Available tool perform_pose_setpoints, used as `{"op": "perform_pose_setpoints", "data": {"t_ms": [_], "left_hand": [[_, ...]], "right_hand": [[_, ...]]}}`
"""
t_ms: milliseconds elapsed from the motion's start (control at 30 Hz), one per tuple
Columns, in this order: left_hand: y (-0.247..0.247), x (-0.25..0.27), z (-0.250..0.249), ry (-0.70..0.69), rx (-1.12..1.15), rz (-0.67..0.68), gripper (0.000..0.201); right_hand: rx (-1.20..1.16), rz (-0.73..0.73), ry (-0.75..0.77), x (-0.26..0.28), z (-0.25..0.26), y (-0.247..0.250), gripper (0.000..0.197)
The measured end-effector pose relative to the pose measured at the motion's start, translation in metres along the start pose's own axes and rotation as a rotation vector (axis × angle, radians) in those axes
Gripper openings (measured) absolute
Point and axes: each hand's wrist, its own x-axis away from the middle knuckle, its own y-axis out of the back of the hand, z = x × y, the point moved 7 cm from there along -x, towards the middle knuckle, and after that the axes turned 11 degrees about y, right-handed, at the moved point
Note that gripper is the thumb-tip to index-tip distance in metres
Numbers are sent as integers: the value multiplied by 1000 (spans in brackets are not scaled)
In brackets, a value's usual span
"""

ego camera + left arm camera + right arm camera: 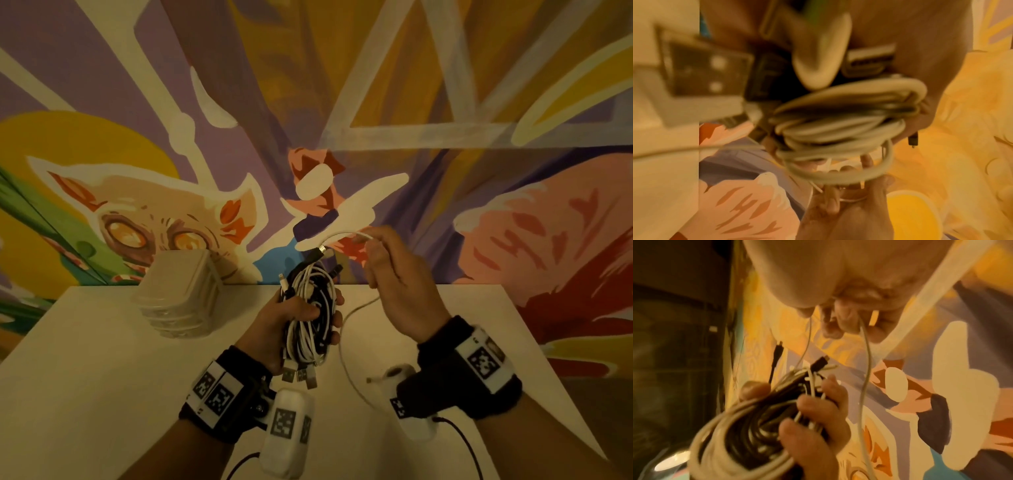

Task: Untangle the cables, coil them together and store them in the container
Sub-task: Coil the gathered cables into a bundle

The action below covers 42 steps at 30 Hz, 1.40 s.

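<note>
At lower centre, your left hand grips the coiled bundle of cables, fingers wrapped round the black and white loops, plugs dangling below. Right of centre, your right hand pinches a loose white cable near its plug, its slack looping down to the white desk. Left of the bundle, on the desk's far edge, stands the translucent container, well apart from both hands. Behind everything, a painted mural fills the upper frame.
</note>
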Motion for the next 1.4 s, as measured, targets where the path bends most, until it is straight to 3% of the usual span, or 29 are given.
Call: {"op": "perform_pose_setpoints", "data": {"t_ms": [67, 133, 200, 300, 333, 533, 600, 733, 800, 933, 1033, 1133, 1200, 1333, 1400], "left_hand": [[-3, -1, 0, -1, -30, -3, 71], [-4, 0, -2, -13, -45, -13, 64], [-2, 3, -5, -37, -47, -29, 61], [-5, 7, -7, -36, -81, -88, 60], [-6, 8, -6, -39, -72, -115, 58], [-4, 9, -2, -63, -37, -217, 80], [-5, 8, -6, -99, 0, -201, 69], [3, 6, -21, -168, 18, -231, 54], [14, 8, -34, -202, 54, -269, 51], [31, 11, -60, -298, 61, -309, 30], [30, 6, -56, -296, -11, -352, 38], [27, -2, -41, -255, -129, -406, 68], [16, -5, -32, -241, -212, -375, 67], [-5, -9, -14, -196, -268, -261, 51], [-8, -10, -1, -126, -224, -234, 64]], "right_hand": [[48, -111, -27, 2, -4, 3, 21], [65, -117, -92, 4, -15, 2, 30], [163, 79, -186, 9, -28, -9, 40], [402, 541, -222, 26, -40, -34, 38], [391, 573, -242, 29, -40, -37, 37], [398, 579, -288, 39, -44, -47, 34], [398, 598, -308, 48, -46, -52, 41], [277, 391, -420, 71, -52, -56, 53], [288, 441, -427, 95, -54, -60, 51], [336, 710, -332, 127, -21, -71, 29], [433, 827, -105, 113, 20, -72, 36], [675, 690, 172, 75, 58, -52, 38], [586, 641, 321, 57, 74, -48, 27], [334, 503, 312, 12, 65, -26, 19], [281, 367, 235, -2, 55, -14, 18]]}}
